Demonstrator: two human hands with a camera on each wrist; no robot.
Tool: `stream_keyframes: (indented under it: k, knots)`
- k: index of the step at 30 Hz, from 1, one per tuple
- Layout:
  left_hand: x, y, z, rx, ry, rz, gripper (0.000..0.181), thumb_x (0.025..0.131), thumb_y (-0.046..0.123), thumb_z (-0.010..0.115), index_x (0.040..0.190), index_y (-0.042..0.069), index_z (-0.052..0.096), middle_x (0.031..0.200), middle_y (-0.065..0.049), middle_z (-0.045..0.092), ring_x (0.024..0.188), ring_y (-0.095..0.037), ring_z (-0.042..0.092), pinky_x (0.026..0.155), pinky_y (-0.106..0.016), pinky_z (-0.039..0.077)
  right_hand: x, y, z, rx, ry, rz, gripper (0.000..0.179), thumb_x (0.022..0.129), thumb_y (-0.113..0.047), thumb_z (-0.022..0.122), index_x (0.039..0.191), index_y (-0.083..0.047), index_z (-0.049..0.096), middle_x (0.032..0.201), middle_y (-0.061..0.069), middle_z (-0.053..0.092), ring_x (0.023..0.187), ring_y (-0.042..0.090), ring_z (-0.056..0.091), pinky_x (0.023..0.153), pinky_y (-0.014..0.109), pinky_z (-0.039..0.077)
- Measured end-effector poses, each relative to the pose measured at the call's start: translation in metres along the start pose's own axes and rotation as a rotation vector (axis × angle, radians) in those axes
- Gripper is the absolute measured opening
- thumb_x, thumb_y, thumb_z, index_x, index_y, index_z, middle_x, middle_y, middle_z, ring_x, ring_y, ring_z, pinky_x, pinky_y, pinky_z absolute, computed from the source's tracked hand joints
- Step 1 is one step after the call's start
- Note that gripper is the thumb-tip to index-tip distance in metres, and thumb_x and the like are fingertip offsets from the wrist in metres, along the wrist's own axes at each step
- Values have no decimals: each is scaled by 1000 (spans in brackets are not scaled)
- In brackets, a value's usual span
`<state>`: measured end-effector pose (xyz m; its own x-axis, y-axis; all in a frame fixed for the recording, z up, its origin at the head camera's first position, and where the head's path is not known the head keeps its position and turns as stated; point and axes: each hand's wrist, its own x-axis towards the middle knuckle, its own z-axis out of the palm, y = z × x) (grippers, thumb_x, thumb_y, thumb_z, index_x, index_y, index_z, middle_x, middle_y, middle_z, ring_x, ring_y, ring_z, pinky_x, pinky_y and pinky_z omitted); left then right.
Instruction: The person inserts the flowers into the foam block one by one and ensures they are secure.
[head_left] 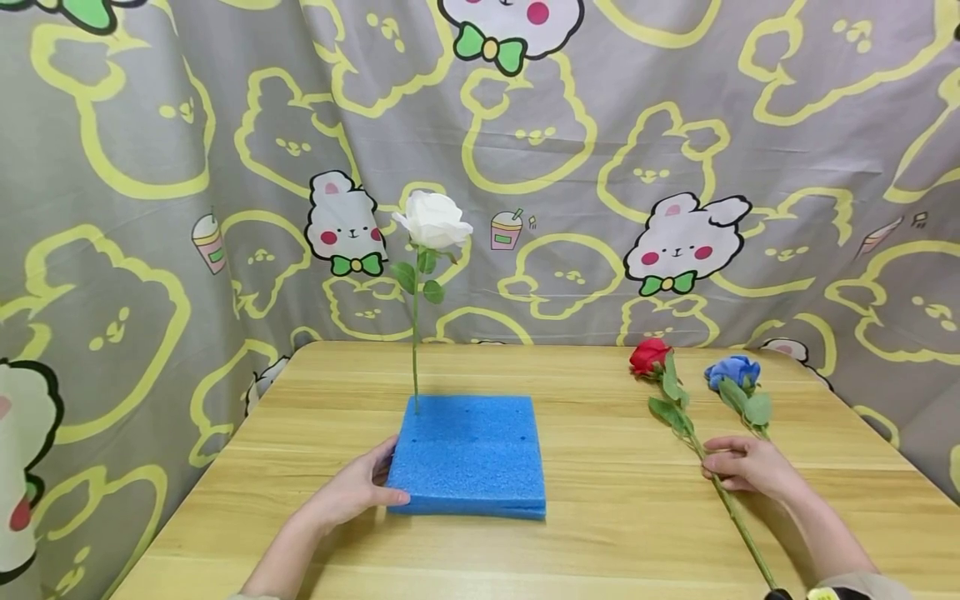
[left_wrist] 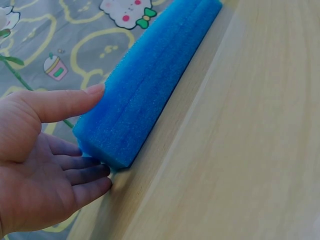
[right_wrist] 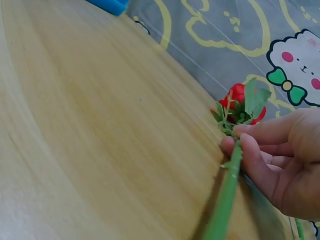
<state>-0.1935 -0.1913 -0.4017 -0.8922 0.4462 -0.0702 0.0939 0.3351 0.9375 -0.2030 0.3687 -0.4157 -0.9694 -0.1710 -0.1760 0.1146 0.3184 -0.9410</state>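
A blue foam block (head_left: 467, 454) with a few small holes in its top lies left of the table's middle. An artificial white rose (head_left: 433, 220) stands upright in its far left corner. My left hand (head_left: 366, 482) touches the block's left side, its thumb at the near corner; in the left wrist view the fingers are nearly straight and the palm faces the foam. With thumb and fingertips, my right hand (head_left: 753, 468) pinches the green stem of a red rose (head_left: 651, 357). In the right wrist view the red bloom (right_wrist: 235, 100) shows beyond the fingers.
A blue rose (head_left: 732, 372) lies right of the red one, its stem partly hidden by my right hand. The wooden table (head_left: 585, 550) ends at a grey curtain (head_left: 540, 167) with cartoon prints.
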Motion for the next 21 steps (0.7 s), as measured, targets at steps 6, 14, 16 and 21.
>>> stream_keyframes:
  k: [6,14,16,21]
  knots:
    - [0,0,0,3,3,0,97,78,16,75,143,-12,9,147,-32,15,132,-45,20,107,-54,20,1,0,-2,119,-133,-13,56,89,-1,59,124,28,26,91,2,68,83,13,66,67,23,54]
    - [0,-1,1,-3,-1,10,96,78,16,74,143,-12,9,147,-31,15,133,-45,21,107,-53,20,3,0,2,146,-117,7,47,90,-4,58,119,26,37,91,6,67,81,14,66,65,22,54]
    - [0,-1,1,-1,1,11,96,78,15,74,143,-12,9,147,-31,15,132,-45,21,107,-53,20,4,-1,2,153,-131,2,40,91,-4,56,117,22,42,91,7,66,80,14,66,64,21,53]
    - [0,-2,0,3,9,3,97,78,16,75,144,-11,9,147,-31,16,132,-45,22,107,-53,20,5,-5,4,164,-177,-34,29,93,-5,53,112,16,47,92,7,64,80,14,65,64,22,53]
